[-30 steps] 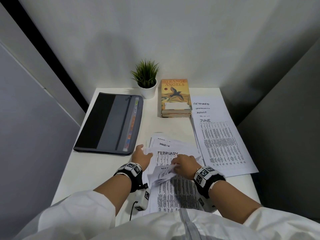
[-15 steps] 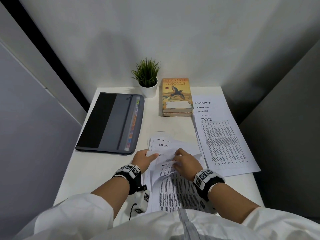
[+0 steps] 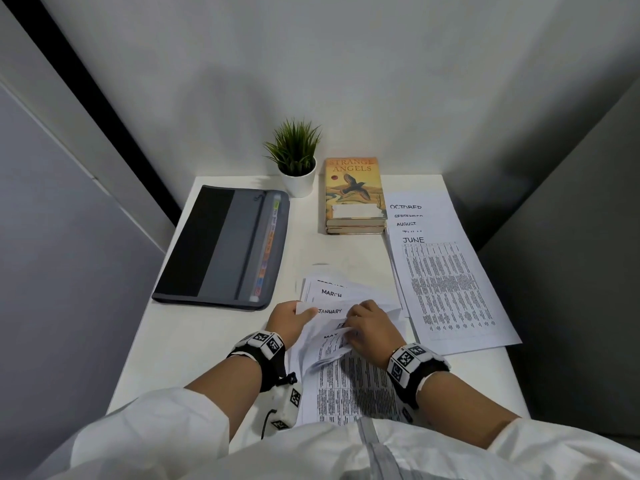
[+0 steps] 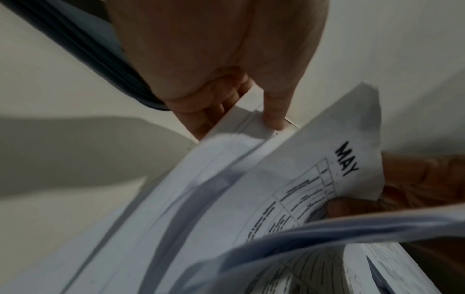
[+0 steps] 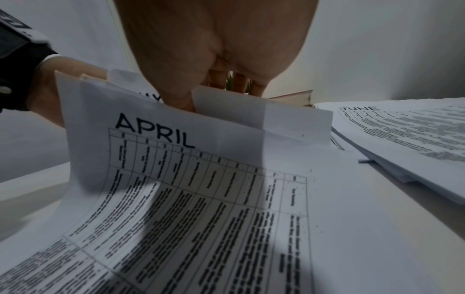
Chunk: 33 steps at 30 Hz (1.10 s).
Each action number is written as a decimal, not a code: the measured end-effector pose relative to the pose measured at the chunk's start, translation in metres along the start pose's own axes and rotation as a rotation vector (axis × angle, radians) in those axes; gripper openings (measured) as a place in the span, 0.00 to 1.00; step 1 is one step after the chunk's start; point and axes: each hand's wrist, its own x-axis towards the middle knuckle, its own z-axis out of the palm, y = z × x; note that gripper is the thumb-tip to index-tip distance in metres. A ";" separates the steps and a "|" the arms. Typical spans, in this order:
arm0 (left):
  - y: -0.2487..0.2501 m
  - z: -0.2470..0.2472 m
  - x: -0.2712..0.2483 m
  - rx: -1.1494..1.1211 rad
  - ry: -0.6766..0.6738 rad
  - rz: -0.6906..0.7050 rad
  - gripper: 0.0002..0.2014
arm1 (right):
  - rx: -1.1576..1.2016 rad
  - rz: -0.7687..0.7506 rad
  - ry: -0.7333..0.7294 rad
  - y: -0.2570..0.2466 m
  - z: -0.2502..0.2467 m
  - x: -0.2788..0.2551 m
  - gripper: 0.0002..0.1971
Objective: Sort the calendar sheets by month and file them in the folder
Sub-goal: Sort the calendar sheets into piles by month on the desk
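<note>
A loose pile of calendar sheets (image 3: 346, 375) lies at the desk's front; MARCH, JANUARY (image 3: 330, 311) and MAY headings show. My left hand (image 3: 304, 311) pinches the sheets' left top edge between thumb and fingers (image 4: 273, 117). My right hand (image 3: 353, 329) grips curled-up sheets in the pile, thumb (image 5: 182, 103) on the APRIL sheet (image 5: 156, 131), fingers behind a folded sheet. The MAY sheet (image 4: 347, 159) bows upward between both hands. A sorted stack with JUNE (image 3: 446, 282) on top lies to the right. The grey zip folder (image 3: 221, 247) lies closed at the left.
Two stacked books (image 3: 355, 195) and a small potted plant (image 3: 298, 161) stand at the back of the white desk (image 3: 194, 341). Grey partition walls close in on both sides. Bare desk shows between the folder and my left arm.
The FEBRUARY sheet that lay on top has been turned back and JANUARY now shows. Both hands shifted slightly forward, and more sheets are curled up under the right hand.
</note>
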 end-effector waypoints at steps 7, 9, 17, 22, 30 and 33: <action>0.000 -0.002 -0.003 -0.023 0.003 0.023 0.09 | 0.102 0.018 -0.001 -0.005 0.000 0.000 0.07; 0.001 0.000 -0.005 -0.037 -0.017 0.035 0.10 | 0.095 0.013 0.005 -0.005 -0.001 0.001 0.08; 0.004 -0.003 -0.007 0.049 0.050 0.048 0.20 | 0.075 0.032 -0.043 -0.008 -0.003 -0.002 0.08; 0.006 -0.001 -0.011 -0.054 -0.011 0.033 0.08 | 0.100 0.015 -0.037 -0.008 -0.003 -0.002 0.09; 0.003 -0.003 -0.010 -0.049 0.070 0.050 0.08 | 0.023 -0.012 -0.053 -0.009 -0.004 -0.003 0.08; 0.004 -0.002 -0.011 -0.059 0.122 0.071 0.05 | 0.081 0.021 -0.071 -0.011 -0.005 -0.003 0.07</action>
